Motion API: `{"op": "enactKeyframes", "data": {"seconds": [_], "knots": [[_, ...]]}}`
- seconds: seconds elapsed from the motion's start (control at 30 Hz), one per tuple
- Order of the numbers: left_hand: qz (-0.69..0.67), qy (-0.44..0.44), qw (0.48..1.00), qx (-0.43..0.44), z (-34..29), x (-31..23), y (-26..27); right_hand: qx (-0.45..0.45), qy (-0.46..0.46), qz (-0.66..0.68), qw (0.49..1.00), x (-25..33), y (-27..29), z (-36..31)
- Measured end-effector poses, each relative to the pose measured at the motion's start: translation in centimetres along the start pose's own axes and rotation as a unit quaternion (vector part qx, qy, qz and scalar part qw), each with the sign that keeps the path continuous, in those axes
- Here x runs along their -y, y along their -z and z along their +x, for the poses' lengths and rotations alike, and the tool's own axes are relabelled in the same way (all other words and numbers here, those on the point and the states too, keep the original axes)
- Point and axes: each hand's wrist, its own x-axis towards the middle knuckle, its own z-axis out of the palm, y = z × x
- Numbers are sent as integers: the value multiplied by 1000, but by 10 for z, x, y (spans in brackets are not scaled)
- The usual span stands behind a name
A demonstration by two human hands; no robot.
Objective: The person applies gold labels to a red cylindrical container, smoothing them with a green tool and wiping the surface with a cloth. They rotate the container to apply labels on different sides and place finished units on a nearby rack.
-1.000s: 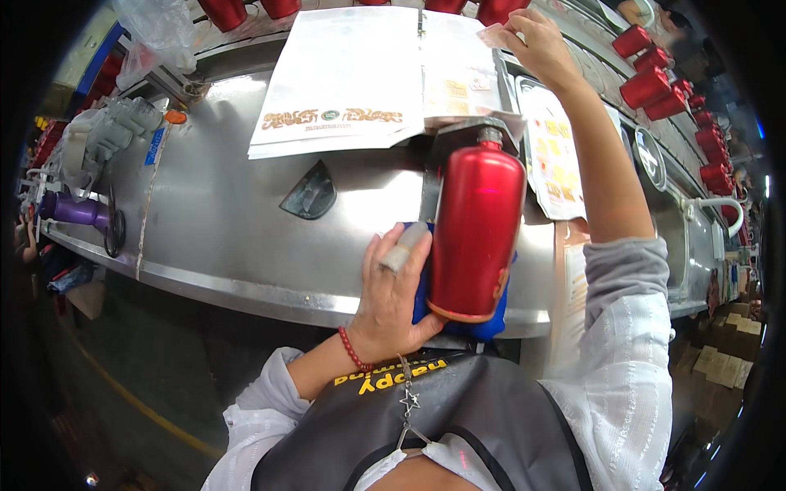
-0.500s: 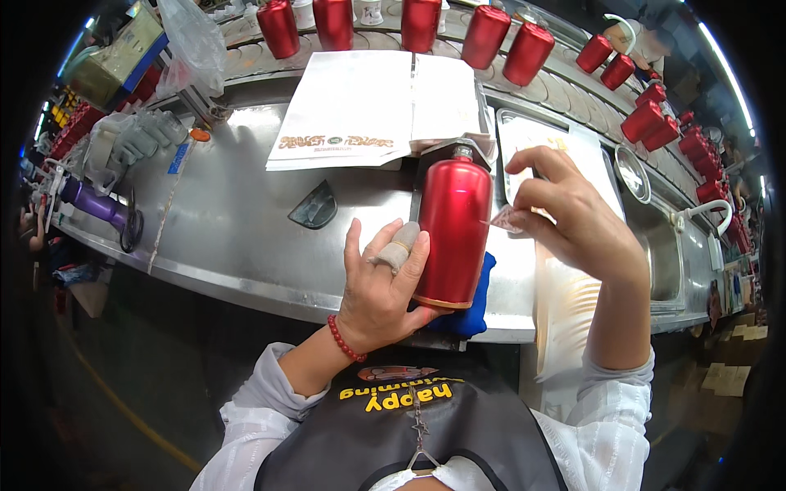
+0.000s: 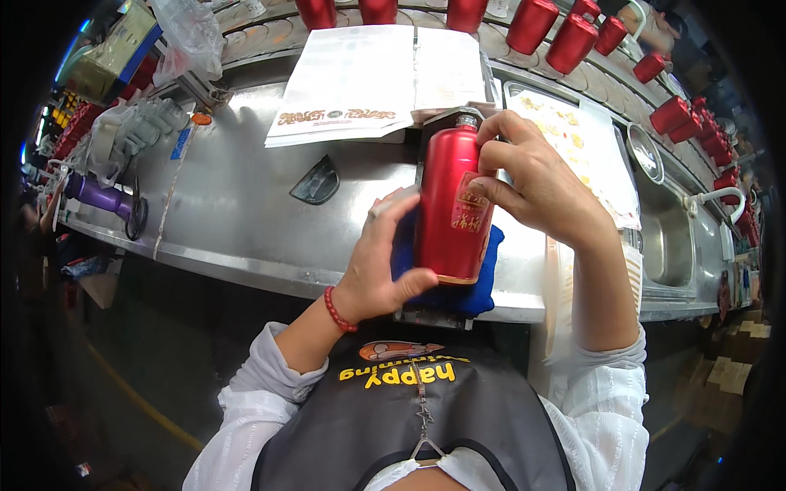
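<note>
Room over steel bench, left of left hand; dark wedge there; right hand bars right of red bottle.

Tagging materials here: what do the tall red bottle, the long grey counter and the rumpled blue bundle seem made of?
Tall red bottle: glossy coating, showing highlights; the body beneath is unclear.
Long grey counter: probably smooth stainless steel, given its metallic sheen.
Rumpled blue bundle: likely fabric, matte and creased.

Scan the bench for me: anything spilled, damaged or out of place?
Nothing clearly spilled or damaged stands out. One slightly stray-looking thing: the dark wedge-shaped piece, lying by itself on the metal bench left of the red bottle. The right hand partly covers the label, so I can't judge its straightness.
</note>
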Motion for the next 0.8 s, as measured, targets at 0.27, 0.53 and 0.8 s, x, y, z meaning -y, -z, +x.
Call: {"op": "enactKeyframes", "data": {"seconds": [0.27,0.53,0.8], "knots": [[-143,122,980,-69,68,-6,-18,-142,-20,25,989,-2,-15,-4],[-234,126,961,-75,70,8,-20,-164,-63,7,984,30,-49,-48],[-317,140,937,-40,69,6,-17,-154,-77,-6,985,25,-56,-52]]}}
